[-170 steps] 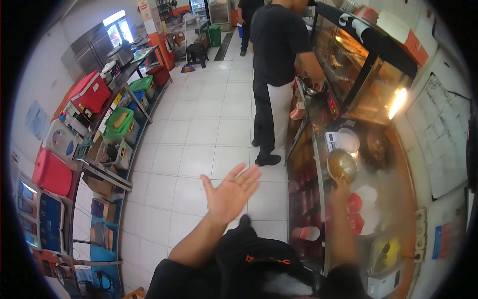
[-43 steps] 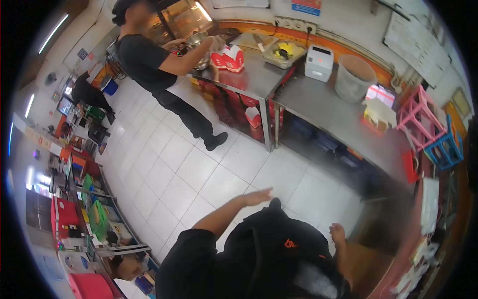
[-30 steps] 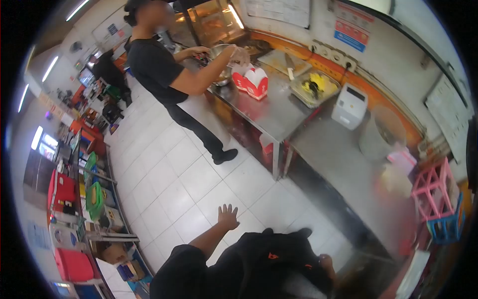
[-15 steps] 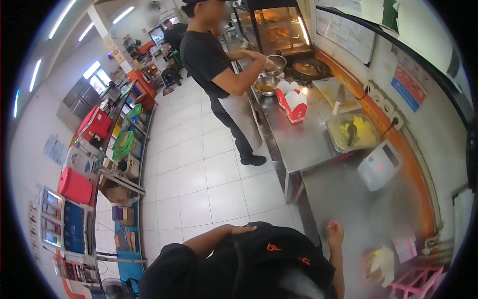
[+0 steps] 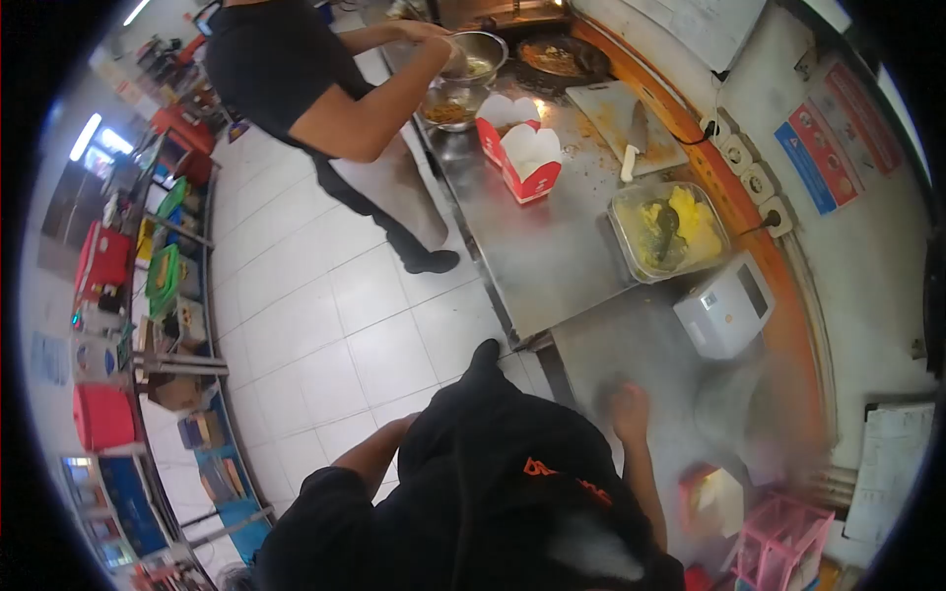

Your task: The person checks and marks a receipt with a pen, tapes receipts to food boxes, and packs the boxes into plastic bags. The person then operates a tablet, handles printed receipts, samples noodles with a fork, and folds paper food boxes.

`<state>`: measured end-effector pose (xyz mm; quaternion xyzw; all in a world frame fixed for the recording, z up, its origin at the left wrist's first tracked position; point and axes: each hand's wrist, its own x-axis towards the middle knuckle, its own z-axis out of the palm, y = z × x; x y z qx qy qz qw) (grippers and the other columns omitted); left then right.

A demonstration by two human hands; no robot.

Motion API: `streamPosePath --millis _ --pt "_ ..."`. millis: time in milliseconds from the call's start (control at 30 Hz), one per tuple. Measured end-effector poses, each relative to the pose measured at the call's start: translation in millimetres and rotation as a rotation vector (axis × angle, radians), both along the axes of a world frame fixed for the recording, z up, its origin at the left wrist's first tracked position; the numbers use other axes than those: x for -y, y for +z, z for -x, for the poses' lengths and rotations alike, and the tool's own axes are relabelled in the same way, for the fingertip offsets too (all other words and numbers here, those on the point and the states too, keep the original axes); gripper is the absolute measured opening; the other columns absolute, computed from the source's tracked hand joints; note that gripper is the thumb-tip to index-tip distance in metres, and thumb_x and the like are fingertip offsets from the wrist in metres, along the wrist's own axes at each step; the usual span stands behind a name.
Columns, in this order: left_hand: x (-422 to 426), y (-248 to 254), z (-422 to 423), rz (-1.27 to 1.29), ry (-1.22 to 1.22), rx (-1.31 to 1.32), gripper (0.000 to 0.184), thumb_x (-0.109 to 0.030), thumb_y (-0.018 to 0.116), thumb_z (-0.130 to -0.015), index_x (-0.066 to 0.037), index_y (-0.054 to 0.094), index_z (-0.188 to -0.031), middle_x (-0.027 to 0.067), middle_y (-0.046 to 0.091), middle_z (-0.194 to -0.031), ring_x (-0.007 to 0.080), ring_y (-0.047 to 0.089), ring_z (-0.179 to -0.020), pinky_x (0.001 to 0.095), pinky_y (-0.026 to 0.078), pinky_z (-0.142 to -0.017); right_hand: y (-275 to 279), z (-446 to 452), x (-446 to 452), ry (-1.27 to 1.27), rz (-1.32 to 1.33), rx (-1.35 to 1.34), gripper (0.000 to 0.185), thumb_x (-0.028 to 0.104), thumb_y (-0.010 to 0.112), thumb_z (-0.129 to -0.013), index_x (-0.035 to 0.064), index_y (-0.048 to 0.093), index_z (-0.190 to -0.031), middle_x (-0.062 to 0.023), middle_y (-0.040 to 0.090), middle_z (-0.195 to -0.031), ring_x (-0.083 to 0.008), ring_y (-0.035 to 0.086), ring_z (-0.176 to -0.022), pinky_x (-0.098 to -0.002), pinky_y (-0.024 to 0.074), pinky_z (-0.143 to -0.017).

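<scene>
My right hand (image 5: 629,409) hangs over the steel counter (image 5: 591,345), its fingers loosely curled and nothing visible in them. Beyond it sit a white boxy device (image 5: 726,307) and a clear tub (image 5: 670,231) of yellow food with a dark utensil inside. My left hand (image 5: 406,422) is at the side of my dark clothing, its fingers hidden. Two red and white takeaway boxes (image 5: 532,177) stand with their flaps up on the worktop. To the right of my body, a blurred open red and white box (image 5: 711,500) lies near a pink plastic basket (image 5: 783,542).
A co-worker (image 5: 286,79) stands front left, hands at a metal bowl (image 5: 478,56). A second bowl of food (image 5: 453,106), a dark pan (image 5: 557,59) and a cutting board (image 5: 631,128) with a knife (image 5: 636,138) are on the worktop. Shelving (image 5: 177,364) lines the left, across the tiled floor.
My view has tilted down and come nearer the worktop. My left hand, flat against my front before, has slipped mostly out of sight. My right hand stays curled over the counter.
</scene>
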<state>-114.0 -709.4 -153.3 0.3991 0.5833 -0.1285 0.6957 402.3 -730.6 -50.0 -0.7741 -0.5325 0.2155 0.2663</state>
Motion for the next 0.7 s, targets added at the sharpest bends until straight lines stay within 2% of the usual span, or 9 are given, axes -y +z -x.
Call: streamPosePath --millis 67,133,200,267,333,367,433,567,700 --pt "-57 -6 -17 0.118 0.199 0.393 0.089 -0.076 0.025 -0.085 -0.012 0.024 -0.147 0.0173 0.033 -0.147 0.0348 0.033 -0.134 0.047 0.028 -0.11 1 3 -10 -0.001 0.053 0.093 0.051 0.023 0.071 -0.075 0.0077 0.053 -0.121 -0.0191 0.048 -0.129 -0.0351 0.042 -0.121 -0.0473 0.0344 -0.101" --pt "-115 -7 -32 0.185 0.305 0.655 0.089 -0.075 0.023 -0.086 -0.009 0.025 -0.146 0.0165 0.035 -0.146 0.0331 0.034 -0.134 0.0454 0.028 -0.11 14 16 -33 -0.165 0.368 0.121 0.07 0.032 0.072 -0.075 0.0073 0.043 -0.133 -0.025 0.041 -0.135 -0.0413 0.031 -0.129 -0.0521 0.0272 -0.105" --pt "-166 -2 -44 0.211 0.334 0.776 0.089 -0.074 0.021 -0.088 -0.007 0.026 -0.146 0.0158 0.037 -0.145 0.0313 0.036 -0.133 0.0439 0.028 -0.11 -42 -4 -31 -0.167 0.435 0.002 0.079 0.037 0.072 -0.074 0.0056 0.037 -0.137 -0.0282 0.034 -0.138 -0.0438 0.027 -0.132 -0.0528 0.0258 -0.107" --pt "-207 2 -53 0.26 0.276 0.702 0.085 -0.07 0.018 -0.09 -0.005 0.031 -0.143 0.0138 0.038 -0.145 0.0292 0.038 -0.132 0.0424 0.029 -0.11 -60 6 -43 -0.163 0.503 -0.132 0.088 0.042 0.072 -0.073 0.0039 0.03 -0.14 -0.0315 0.028 -0.141 -0.0463 0.022 -0.134 -0.0534 0.0244 -0.108" --pt "-229 3 -54 0.324 0.221 0.614 0.082 -0.066 0.015 -0.093 -0.003 0.036 -0.141 0.0118 0.04 -0.144 0.0272 0.04 -0.13 0.0409 0.03 -0.11 -40 38 -48 -0.323 0.627 0.128 0.106 0.052 0.072 -0.071 0.0013 0.016 -0.145 -0.0334 0.017 -0.146 -0.0485 0.016 -0.136 -0.0547 0.0195 -0.11" --pt "-238 4 -54 0.331 0.272 0.585 0.082 -0.067 0.015 -0.092 -0.004 0.037 -0.14 0.0119 0.04 -0.143 0.0273 0.04 -0.13 0.0399 0.029 -0.11 -32 48 -51 -0.339 0.639 0.114 0.106 0.052 0.072 -0.071 0.0013 0.016 -0.145 -0.0334 0.017 -0.146 -0.0485 0.016 -0.136 -0.0547 0.0195 -0.11" --pt "-254 18 -61 0.351 0.304 0.541 0.083 -0.067 0.015 -0.092 -0.004 0.038 -0.14 0.0119 0.041 -0.143 0.0274 0.04 -0.129 0.0388 0.029 -0.11 -21 63 -54 -0.344 0.746 0.177 0.118 0.057 0.072 -0.069 0.0021 0.003 -0.147 -0.03 0.003 -0.15 -0.047 0.008 -0.139 -0.056 0.0139 -0.111" --pt "-291 84 -90 0.0 0.062 0.536 0.083 -0.068 0.018 -0.092 -0.003 0.038 -0.139 0.0132 0.046 -0.137 0.0261 0.044 -0.124 0.0364 0.034 -0.106 -4 70 -65 -0.374 0.883 0.083 0.123 0.06 0.07 -0.069 0.0043 -0.006 -0.148 -0.0275 -0.006 -0.152 -0.0446 -0.003 -0.141 -0.0562 0.0085 -0.112" --pt "-312 111 -106 0.007 -0.092 0.358 0.081 -0.067 0.021 -0.092 -0.002 0.039 -0.136 0.0157 0.049 -0.131 0.0275 0.047 -0.118 0.0379 0.035 -0.103 1 70 -78 -0.402 1.034 0.061 0.127 0.065 0.067 -0.069 0.0068 -0.015 -0.147 -0.0239 -0.018 -0.152 -0.0407 -0.016 -0.141 -0.0559 0.0025 -0.112"
